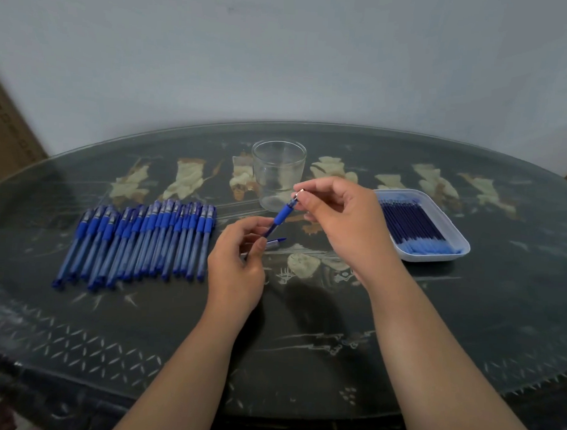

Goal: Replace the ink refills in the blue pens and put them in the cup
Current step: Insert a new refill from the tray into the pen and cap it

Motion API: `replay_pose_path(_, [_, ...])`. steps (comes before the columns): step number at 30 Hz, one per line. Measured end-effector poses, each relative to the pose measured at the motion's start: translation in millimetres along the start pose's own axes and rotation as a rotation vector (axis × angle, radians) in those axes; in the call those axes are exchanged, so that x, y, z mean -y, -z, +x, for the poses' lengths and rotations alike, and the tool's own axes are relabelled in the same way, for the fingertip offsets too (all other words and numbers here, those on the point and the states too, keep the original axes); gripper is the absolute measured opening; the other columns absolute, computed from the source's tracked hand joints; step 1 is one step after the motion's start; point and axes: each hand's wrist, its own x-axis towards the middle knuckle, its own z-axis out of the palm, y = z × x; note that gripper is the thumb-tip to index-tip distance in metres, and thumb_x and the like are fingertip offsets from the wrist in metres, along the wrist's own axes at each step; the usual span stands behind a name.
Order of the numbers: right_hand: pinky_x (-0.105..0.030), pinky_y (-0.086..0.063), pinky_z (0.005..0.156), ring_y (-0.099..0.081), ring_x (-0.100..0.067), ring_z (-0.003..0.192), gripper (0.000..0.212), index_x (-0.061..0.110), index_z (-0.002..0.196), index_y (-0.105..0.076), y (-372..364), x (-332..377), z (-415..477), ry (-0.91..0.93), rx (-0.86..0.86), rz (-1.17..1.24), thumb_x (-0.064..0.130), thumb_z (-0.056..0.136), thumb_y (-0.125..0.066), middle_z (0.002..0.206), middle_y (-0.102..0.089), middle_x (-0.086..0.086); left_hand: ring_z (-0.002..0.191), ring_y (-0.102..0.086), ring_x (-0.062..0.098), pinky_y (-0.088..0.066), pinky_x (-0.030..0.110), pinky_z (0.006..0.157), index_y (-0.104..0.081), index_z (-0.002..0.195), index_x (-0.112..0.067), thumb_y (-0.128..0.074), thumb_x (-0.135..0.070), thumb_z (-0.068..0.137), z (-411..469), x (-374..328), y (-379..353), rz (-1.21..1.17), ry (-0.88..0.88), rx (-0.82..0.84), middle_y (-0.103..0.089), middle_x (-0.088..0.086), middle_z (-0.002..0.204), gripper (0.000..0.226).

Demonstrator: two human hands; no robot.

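A slim translucent blue pen with a blue rubber grip (280,216) is held tilted above a dark oval glass-topped table with pale inlaid figures (304,312). The left hand (238,261) grips its lower barrel, and the right hand (343,217) pinches the silvery tip at its upper end. A small blue pen cap (276,243) lies just beside the left hand. Behind the hands stands a clear glass cup (278,163). A row of matching blue pens (140,242) lies to the left. To the right, a white rectangular plastic tray (431,257) holds dark blue ink refills (416,226).
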Motion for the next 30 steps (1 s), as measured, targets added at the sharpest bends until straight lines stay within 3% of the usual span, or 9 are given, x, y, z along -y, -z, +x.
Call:
replay_pose_path(5, [-0.041, -0.058, 0.084, -0.069, -0.013, 0.087, 0.002, 0.029, 0.088, -0.07, -1.9, -3.0, -0.2, -0.014, -0.002, -0.095, 0.03, 0.088, -0.072, 0.085, -0.073, 0.005, 0.094, -0.059, -0.002, -0.047, 0.009, 0.081, -0.06, 0.1, -0.037, -0.058, 0.003, 0.091, -0.5, -1.8, 0.7, 0.005, -0.018, 0.018, -0.063, -0.013, 0.101, 0.041])
replay_pose_path(9, [-0.03, -0.055, 0.076, -0.064, -0.007, 0.081, 0.023, 0.025, 0.092, -0.065, -2.8, -3.2, -0.2, -0.013, -0.015, -0.132, 0.046, 0.084, -0.071, 0.081, -0.067, 0.009, 0.096, -0.059, 0.0, -0.048, 0.012, 0.083, -0.059, 0.1, -0.04, -0.058, 0.001, 0.092, -1.0, -1.9, 0.3, 0.0, -0.019, 0.035, -0.063, -0.012, 0.102, 0.042])
replay_pose_path(12, [-0.035, -0.056, 0.089, -0.067, -0.004, 0.095, 0.025, 0.027, 0.113, -0.066, -2.2, -4.8, -0.7, -0.026, 0.013, -0.022, 0.039, 0.091, -0.066, 0.094, -0.069, 0.011, 0.096, -0.06, 0.003, -0.049, 0.014, 0.084, -0.061, 0.102, -0.037, -0.058, 0.002, 0.092, -0.6, -0.3, 0.4, -0.011, -0.025, 0.034, -0.064, -0.01, 0.103, 0.04])
replay_pose_path(14, [-0.031, -0.056, 0.091, -0.066, -0.001, 0.098, 0.024, 0.027, 0.117, -0.068, -1.6, -5.2, -0.8, -0.012, 0.018, 0.026, 0.026, 0.093, -0.065, 0.095, -0.068, 0.014, 0.097, -0.06, 0.004, -0.049, 0.015, 0.085, -0.061, 0.105, -0.036, -0.058, 0.002, 0.092, -0.5, 0.2, 0.5, -0.01, -0.028, 0.043, -0.064, -0.008, 0.103, 0.041])
replay_pose_path(19, [-0.02, -0.055, 0.081, -0.064, 0.006, 0.083, 0.007, 0.023, 0.095, -0.073, -5.5, -6.8, -1.3, 0.002, -0.029, 0.014, 0.024, 0.089, -0.071, 0.086, -0.07, 0.015, 0.094, -0.06, 0.006, -0.046, 0.012, 0.084, -0.061, 0.114, -0.036, -0.056, 0.006, 0.092, -0.4, 0.2, 0.2, -0.017, -0.03, 0.083, -0.06, -0.005, 0.097, 0.048])
replay_pose_path(25, [-0.025, -0.056, 0.086, -0.066, 0.001, 0.093, 0.018, 0.027, 0.109, -0.07, -7.0, -9.8, -1.0, -0.018, 0.001, 0.08, 0.024, 0.092, -0.068, 0.093, -0.07, 0.013, 0.093, -0.06, 0.006, -0.048, 0.015, 0.086, -0.061, 0.112, -0.04, -0.055, 0.007, 0.092, -1.0, -0.1, 0.8, -0.036, -0.024, 0.097, -0.06, -0.006, 0.096, 0.052])
replay_pose_path(28, [-0.017, -0.053, 0.079, -0.065, 0.006, 0.085, 0.008, 0.023, 0.097, -0.073, -8.6, -10.1, -1.0, -0.001, -0.029, 0.067, 0.023, 0.09, -0.07, 0.088, -0.071, 0.014, 0.092, -0.06, 0.005, -0.047, 0.014, 0.084, -0.061, 0.112, -0.04, -0.055, 0.008, 0.091, -0.7, 0.0, 0.6, -0.027, -0.034, 0.096, -0.06, -0.007, 0.095, 0.053])
replay_pose_path(30, [-0.015, -0.052, 0.075, -0.063, 0.008, 0.081, 0.013, 0.022, 0.092, -0.069, -10.1, -11.1, -0.2, -0.014, -0.066, 0.029, 0.032, 0.085, -0.074, 0.086, -0.069, 0.014, 0.092, -0.06, 0.006, -0.047, 0.013, 0.084, -0.061, 0.112, -0.04, -0.055, 0.008, 0.091, -0.8, -0.1, 0.4, -0.025, -0.038, 0.103, -0.059, -0.007, 0.094, 0.053])
